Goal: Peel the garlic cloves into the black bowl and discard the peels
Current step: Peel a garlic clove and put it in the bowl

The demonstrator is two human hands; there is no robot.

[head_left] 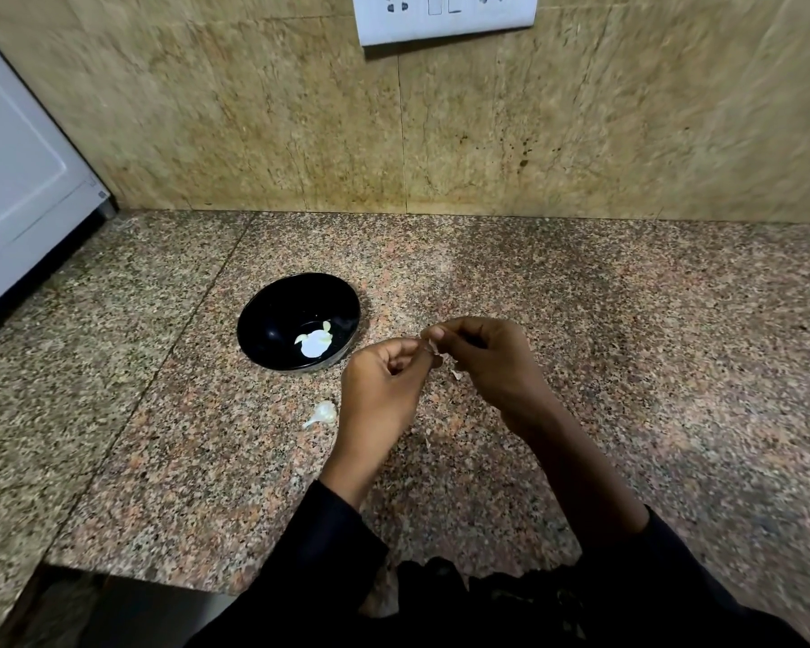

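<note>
The garlic clove (433, 349) being peeled is pinched between the fingertips of the left hand (384, 381) and the right hand (482, 362), held above the granite counter (627, 343) just right of the black bowl (272, 315), with papery skin flaking off it. It looks small, light and firm, its skin thin and brittle, so a nail at the tip should lift it best. Peeled cloves (316, 341) lie in the bowl, and one unpeeled clove (322, 412) waits on the counter near the left hand.
</note>
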